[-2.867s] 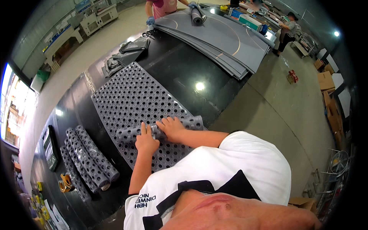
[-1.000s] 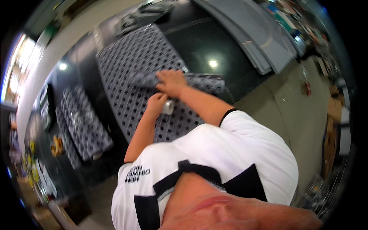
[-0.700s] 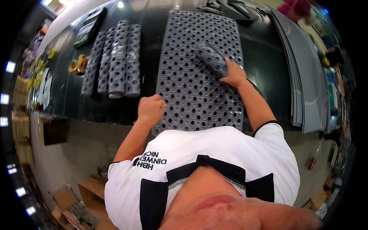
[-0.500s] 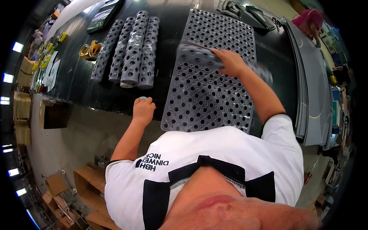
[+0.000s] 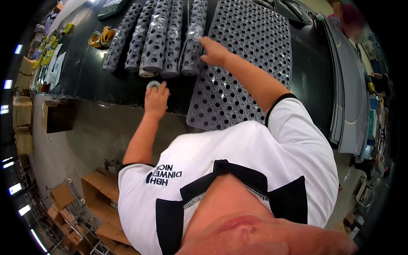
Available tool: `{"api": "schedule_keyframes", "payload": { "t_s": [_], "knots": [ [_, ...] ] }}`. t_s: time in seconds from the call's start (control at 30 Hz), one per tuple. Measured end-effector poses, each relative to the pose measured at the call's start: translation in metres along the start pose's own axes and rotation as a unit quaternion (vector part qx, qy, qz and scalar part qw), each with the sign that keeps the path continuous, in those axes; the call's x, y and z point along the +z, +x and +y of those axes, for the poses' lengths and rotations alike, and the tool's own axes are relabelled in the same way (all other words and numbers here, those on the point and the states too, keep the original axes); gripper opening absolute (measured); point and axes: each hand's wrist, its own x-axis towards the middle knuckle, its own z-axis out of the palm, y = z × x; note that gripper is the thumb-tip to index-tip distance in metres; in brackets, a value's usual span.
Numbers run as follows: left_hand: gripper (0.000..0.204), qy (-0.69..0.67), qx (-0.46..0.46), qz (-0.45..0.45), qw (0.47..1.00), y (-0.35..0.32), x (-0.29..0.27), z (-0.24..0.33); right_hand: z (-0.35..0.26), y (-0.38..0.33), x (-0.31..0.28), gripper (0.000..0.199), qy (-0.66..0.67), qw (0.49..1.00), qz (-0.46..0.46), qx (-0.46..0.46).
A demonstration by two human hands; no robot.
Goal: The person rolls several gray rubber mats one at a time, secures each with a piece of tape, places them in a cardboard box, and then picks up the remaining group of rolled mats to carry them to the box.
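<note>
Five grey rolled-up bath mats stand side by side on the black table; the rightmost rolled mat (image 5: 194, 38) lies along the left edge of a flat mat. My right hand (image 5: 215, 53) is against that roll's right side, thumb and forefinger apart, not wrapped round it. The flat grey bath mat (image 5: 248, 55), full of round holes, spreads under my right forearm, its near end close to my shirt. Near the table's front edge, below the rolls, my left hand (image 5: 156, 102) is closed on a small pale roll of tape (image 5: 153, 84).
Left of the rolled mats sit yellow-brown tape rolls (image 5: 101, 38). Dark plastic packaging (image 5: 293, 12) and scissors (image 5: 313, 18) lie at the far right. Stacked grey sheets (image 5: 343, 93) stand right of the table, with another person (image 5: 350, 21) beyond. Open cardboard boxes (image 5: 100, 187) are on the floor at left.
A rolled mat has gone from above the flat mat to the row's right end, and my right hand has moved left with it. The view has shifted; my left hand still has the tape.
</note>
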Motion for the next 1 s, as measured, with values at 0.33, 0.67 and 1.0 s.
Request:
{"api": "schedule_keyframes", "payload": {
  "t_s": [0.33,0.67,1.0],
  "knots": [
    [0.074,-0.258,0.242,-0.006,0.936,-0.019,-0.023,0.094,0.016,-0.336,0.004,0.075,-0.102,0.994,-0.038,0.010],
    [0.055,-0.255,0.285,-0.213,0.899,0.032,-0.039,0.096,0.013,-0.393,-0.019,0.086,-0.034,0.995,-0.074,0.061],
    [0.037,-0.200,0.075,-0.143,0.966,0.190,-0.115,0.107,0.047,-0.360,-0.108,0.030,0.031,0.971,-0.019,0.238]
  ]
}}
